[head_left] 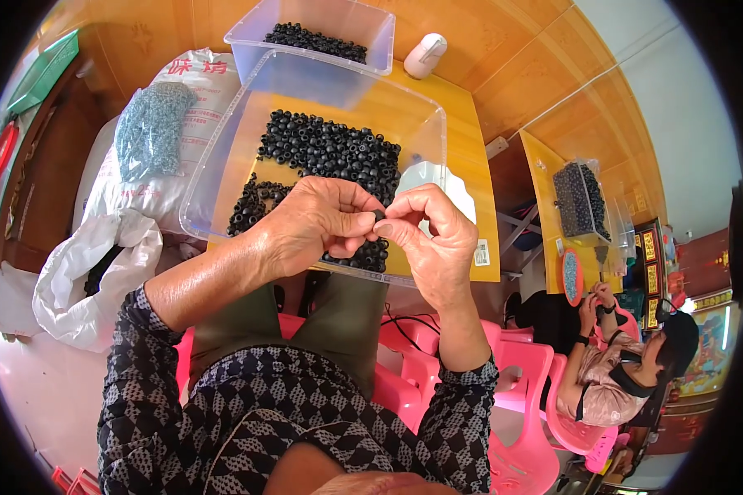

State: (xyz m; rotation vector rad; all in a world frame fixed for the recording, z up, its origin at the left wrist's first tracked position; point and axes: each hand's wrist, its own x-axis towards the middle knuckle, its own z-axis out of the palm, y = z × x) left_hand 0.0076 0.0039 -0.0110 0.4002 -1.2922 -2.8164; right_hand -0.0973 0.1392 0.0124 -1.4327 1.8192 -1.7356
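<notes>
My left hand (309,223) and my right hand (434,243) meet fingertip to fingertip over the near side of a large clear plastic bin (444,140). Between them is one small round black piece (379,215), pinched by the thumb and forefinger of each hand. My fingers cover most of it, so its details cannot be made out. Beneath lie many loose black bead-like pieces (330,148), several showing holes. They form a large heap in the middle and a smaller one at left, partly hidden by my left hand.
Behind stands a second clear bin (380,45) of black pieces, beside a white container (425,55). At left, a bag of blue-grey bits (153,128) rests on a white sack (202,99). A seated co-worker (611,371) works at right, near pink chairs (524,412).
</notes>
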